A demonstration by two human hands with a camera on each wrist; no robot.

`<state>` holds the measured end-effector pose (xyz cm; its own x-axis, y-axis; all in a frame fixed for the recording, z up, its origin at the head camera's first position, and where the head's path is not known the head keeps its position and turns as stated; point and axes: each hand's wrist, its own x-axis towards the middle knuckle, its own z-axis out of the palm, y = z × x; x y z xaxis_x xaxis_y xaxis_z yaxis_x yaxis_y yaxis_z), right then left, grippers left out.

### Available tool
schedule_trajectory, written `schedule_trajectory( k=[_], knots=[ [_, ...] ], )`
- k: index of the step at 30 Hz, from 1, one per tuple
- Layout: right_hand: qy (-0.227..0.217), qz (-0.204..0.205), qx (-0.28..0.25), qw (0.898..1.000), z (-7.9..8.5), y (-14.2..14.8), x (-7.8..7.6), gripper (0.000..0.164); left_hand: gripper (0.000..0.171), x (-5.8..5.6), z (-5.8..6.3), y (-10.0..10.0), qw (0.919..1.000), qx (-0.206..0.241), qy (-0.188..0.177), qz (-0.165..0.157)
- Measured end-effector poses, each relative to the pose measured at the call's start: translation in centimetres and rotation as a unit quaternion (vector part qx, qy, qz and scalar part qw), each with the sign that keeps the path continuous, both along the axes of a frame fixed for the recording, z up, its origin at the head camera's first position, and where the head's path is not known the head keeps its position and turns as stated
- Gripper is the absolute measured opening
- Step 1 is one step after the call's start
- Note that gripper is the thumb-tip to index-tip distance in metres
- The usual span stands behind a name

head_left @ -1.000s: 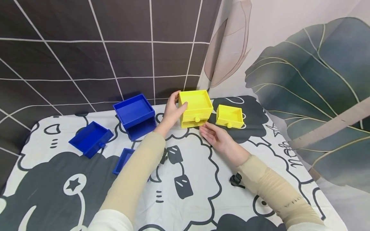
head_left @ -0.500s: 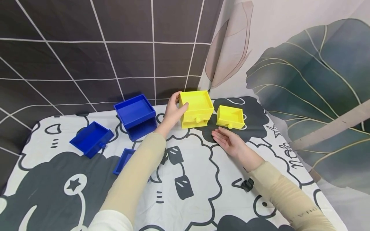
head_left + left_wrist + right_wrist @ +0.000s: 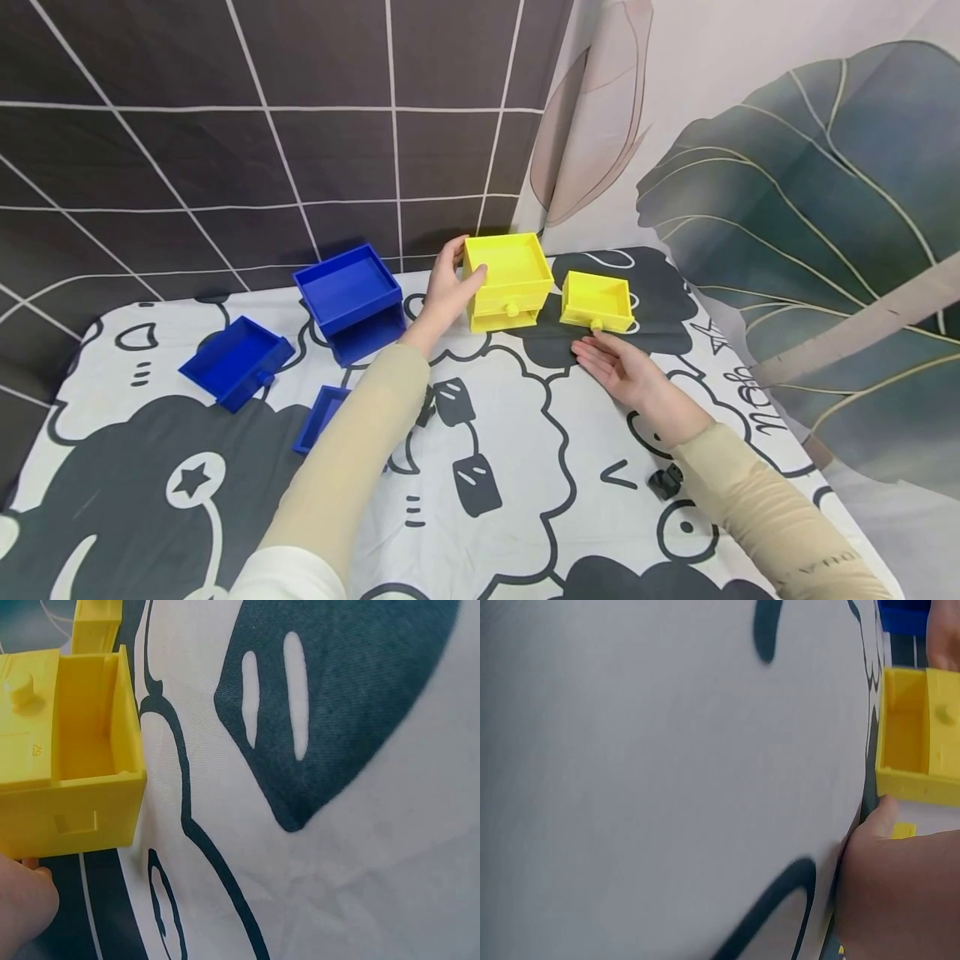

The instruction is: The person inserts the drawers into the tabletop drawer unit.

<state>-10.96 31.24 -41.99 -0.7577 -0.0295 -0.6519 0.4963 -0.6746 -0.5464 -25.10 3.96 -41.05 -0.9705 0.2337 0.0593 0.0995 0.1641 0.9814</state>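
Note:
A small yellow drawer cabinet stands near the back of the cloth-covered surface. Its upper drawer, with a round knob, is in; the lower slot gapes, as the left wrist view confirms. My left hand holds the cabinet by its left side, thumb at the front and fingers behind. To the right lies a loose yellow drawer, knob facing me. My right hand is just in front of that drawer, fingers extended, fingertips close below the knob. In the right wrist view its thumb overlaps the cabinet's lower edge.
A blue cabinet with a hollow lower slot stands left of the yellow one. One blue drawer lies further left; another is partly hidden by my left sleeve. A dark gridded curtain hangs behind.
My right hand has moved away from the cabinet's lower front, rightward to just before the loose yellow drawer. The left hand and cabinet have stayed put.

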Motion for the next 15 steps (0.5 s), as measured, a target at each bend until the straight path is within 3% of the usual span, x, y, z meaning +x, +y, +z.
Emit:
schedule_trajectory(
  k=[15],
  knots=[
    [-0.036,-0.059,-0.019,0.997,0.4,1.3,-0.9,0.021,0.067,0.0,0.1,0.0,1.0000,-0.002,-0.007,0.001]
  ],
)
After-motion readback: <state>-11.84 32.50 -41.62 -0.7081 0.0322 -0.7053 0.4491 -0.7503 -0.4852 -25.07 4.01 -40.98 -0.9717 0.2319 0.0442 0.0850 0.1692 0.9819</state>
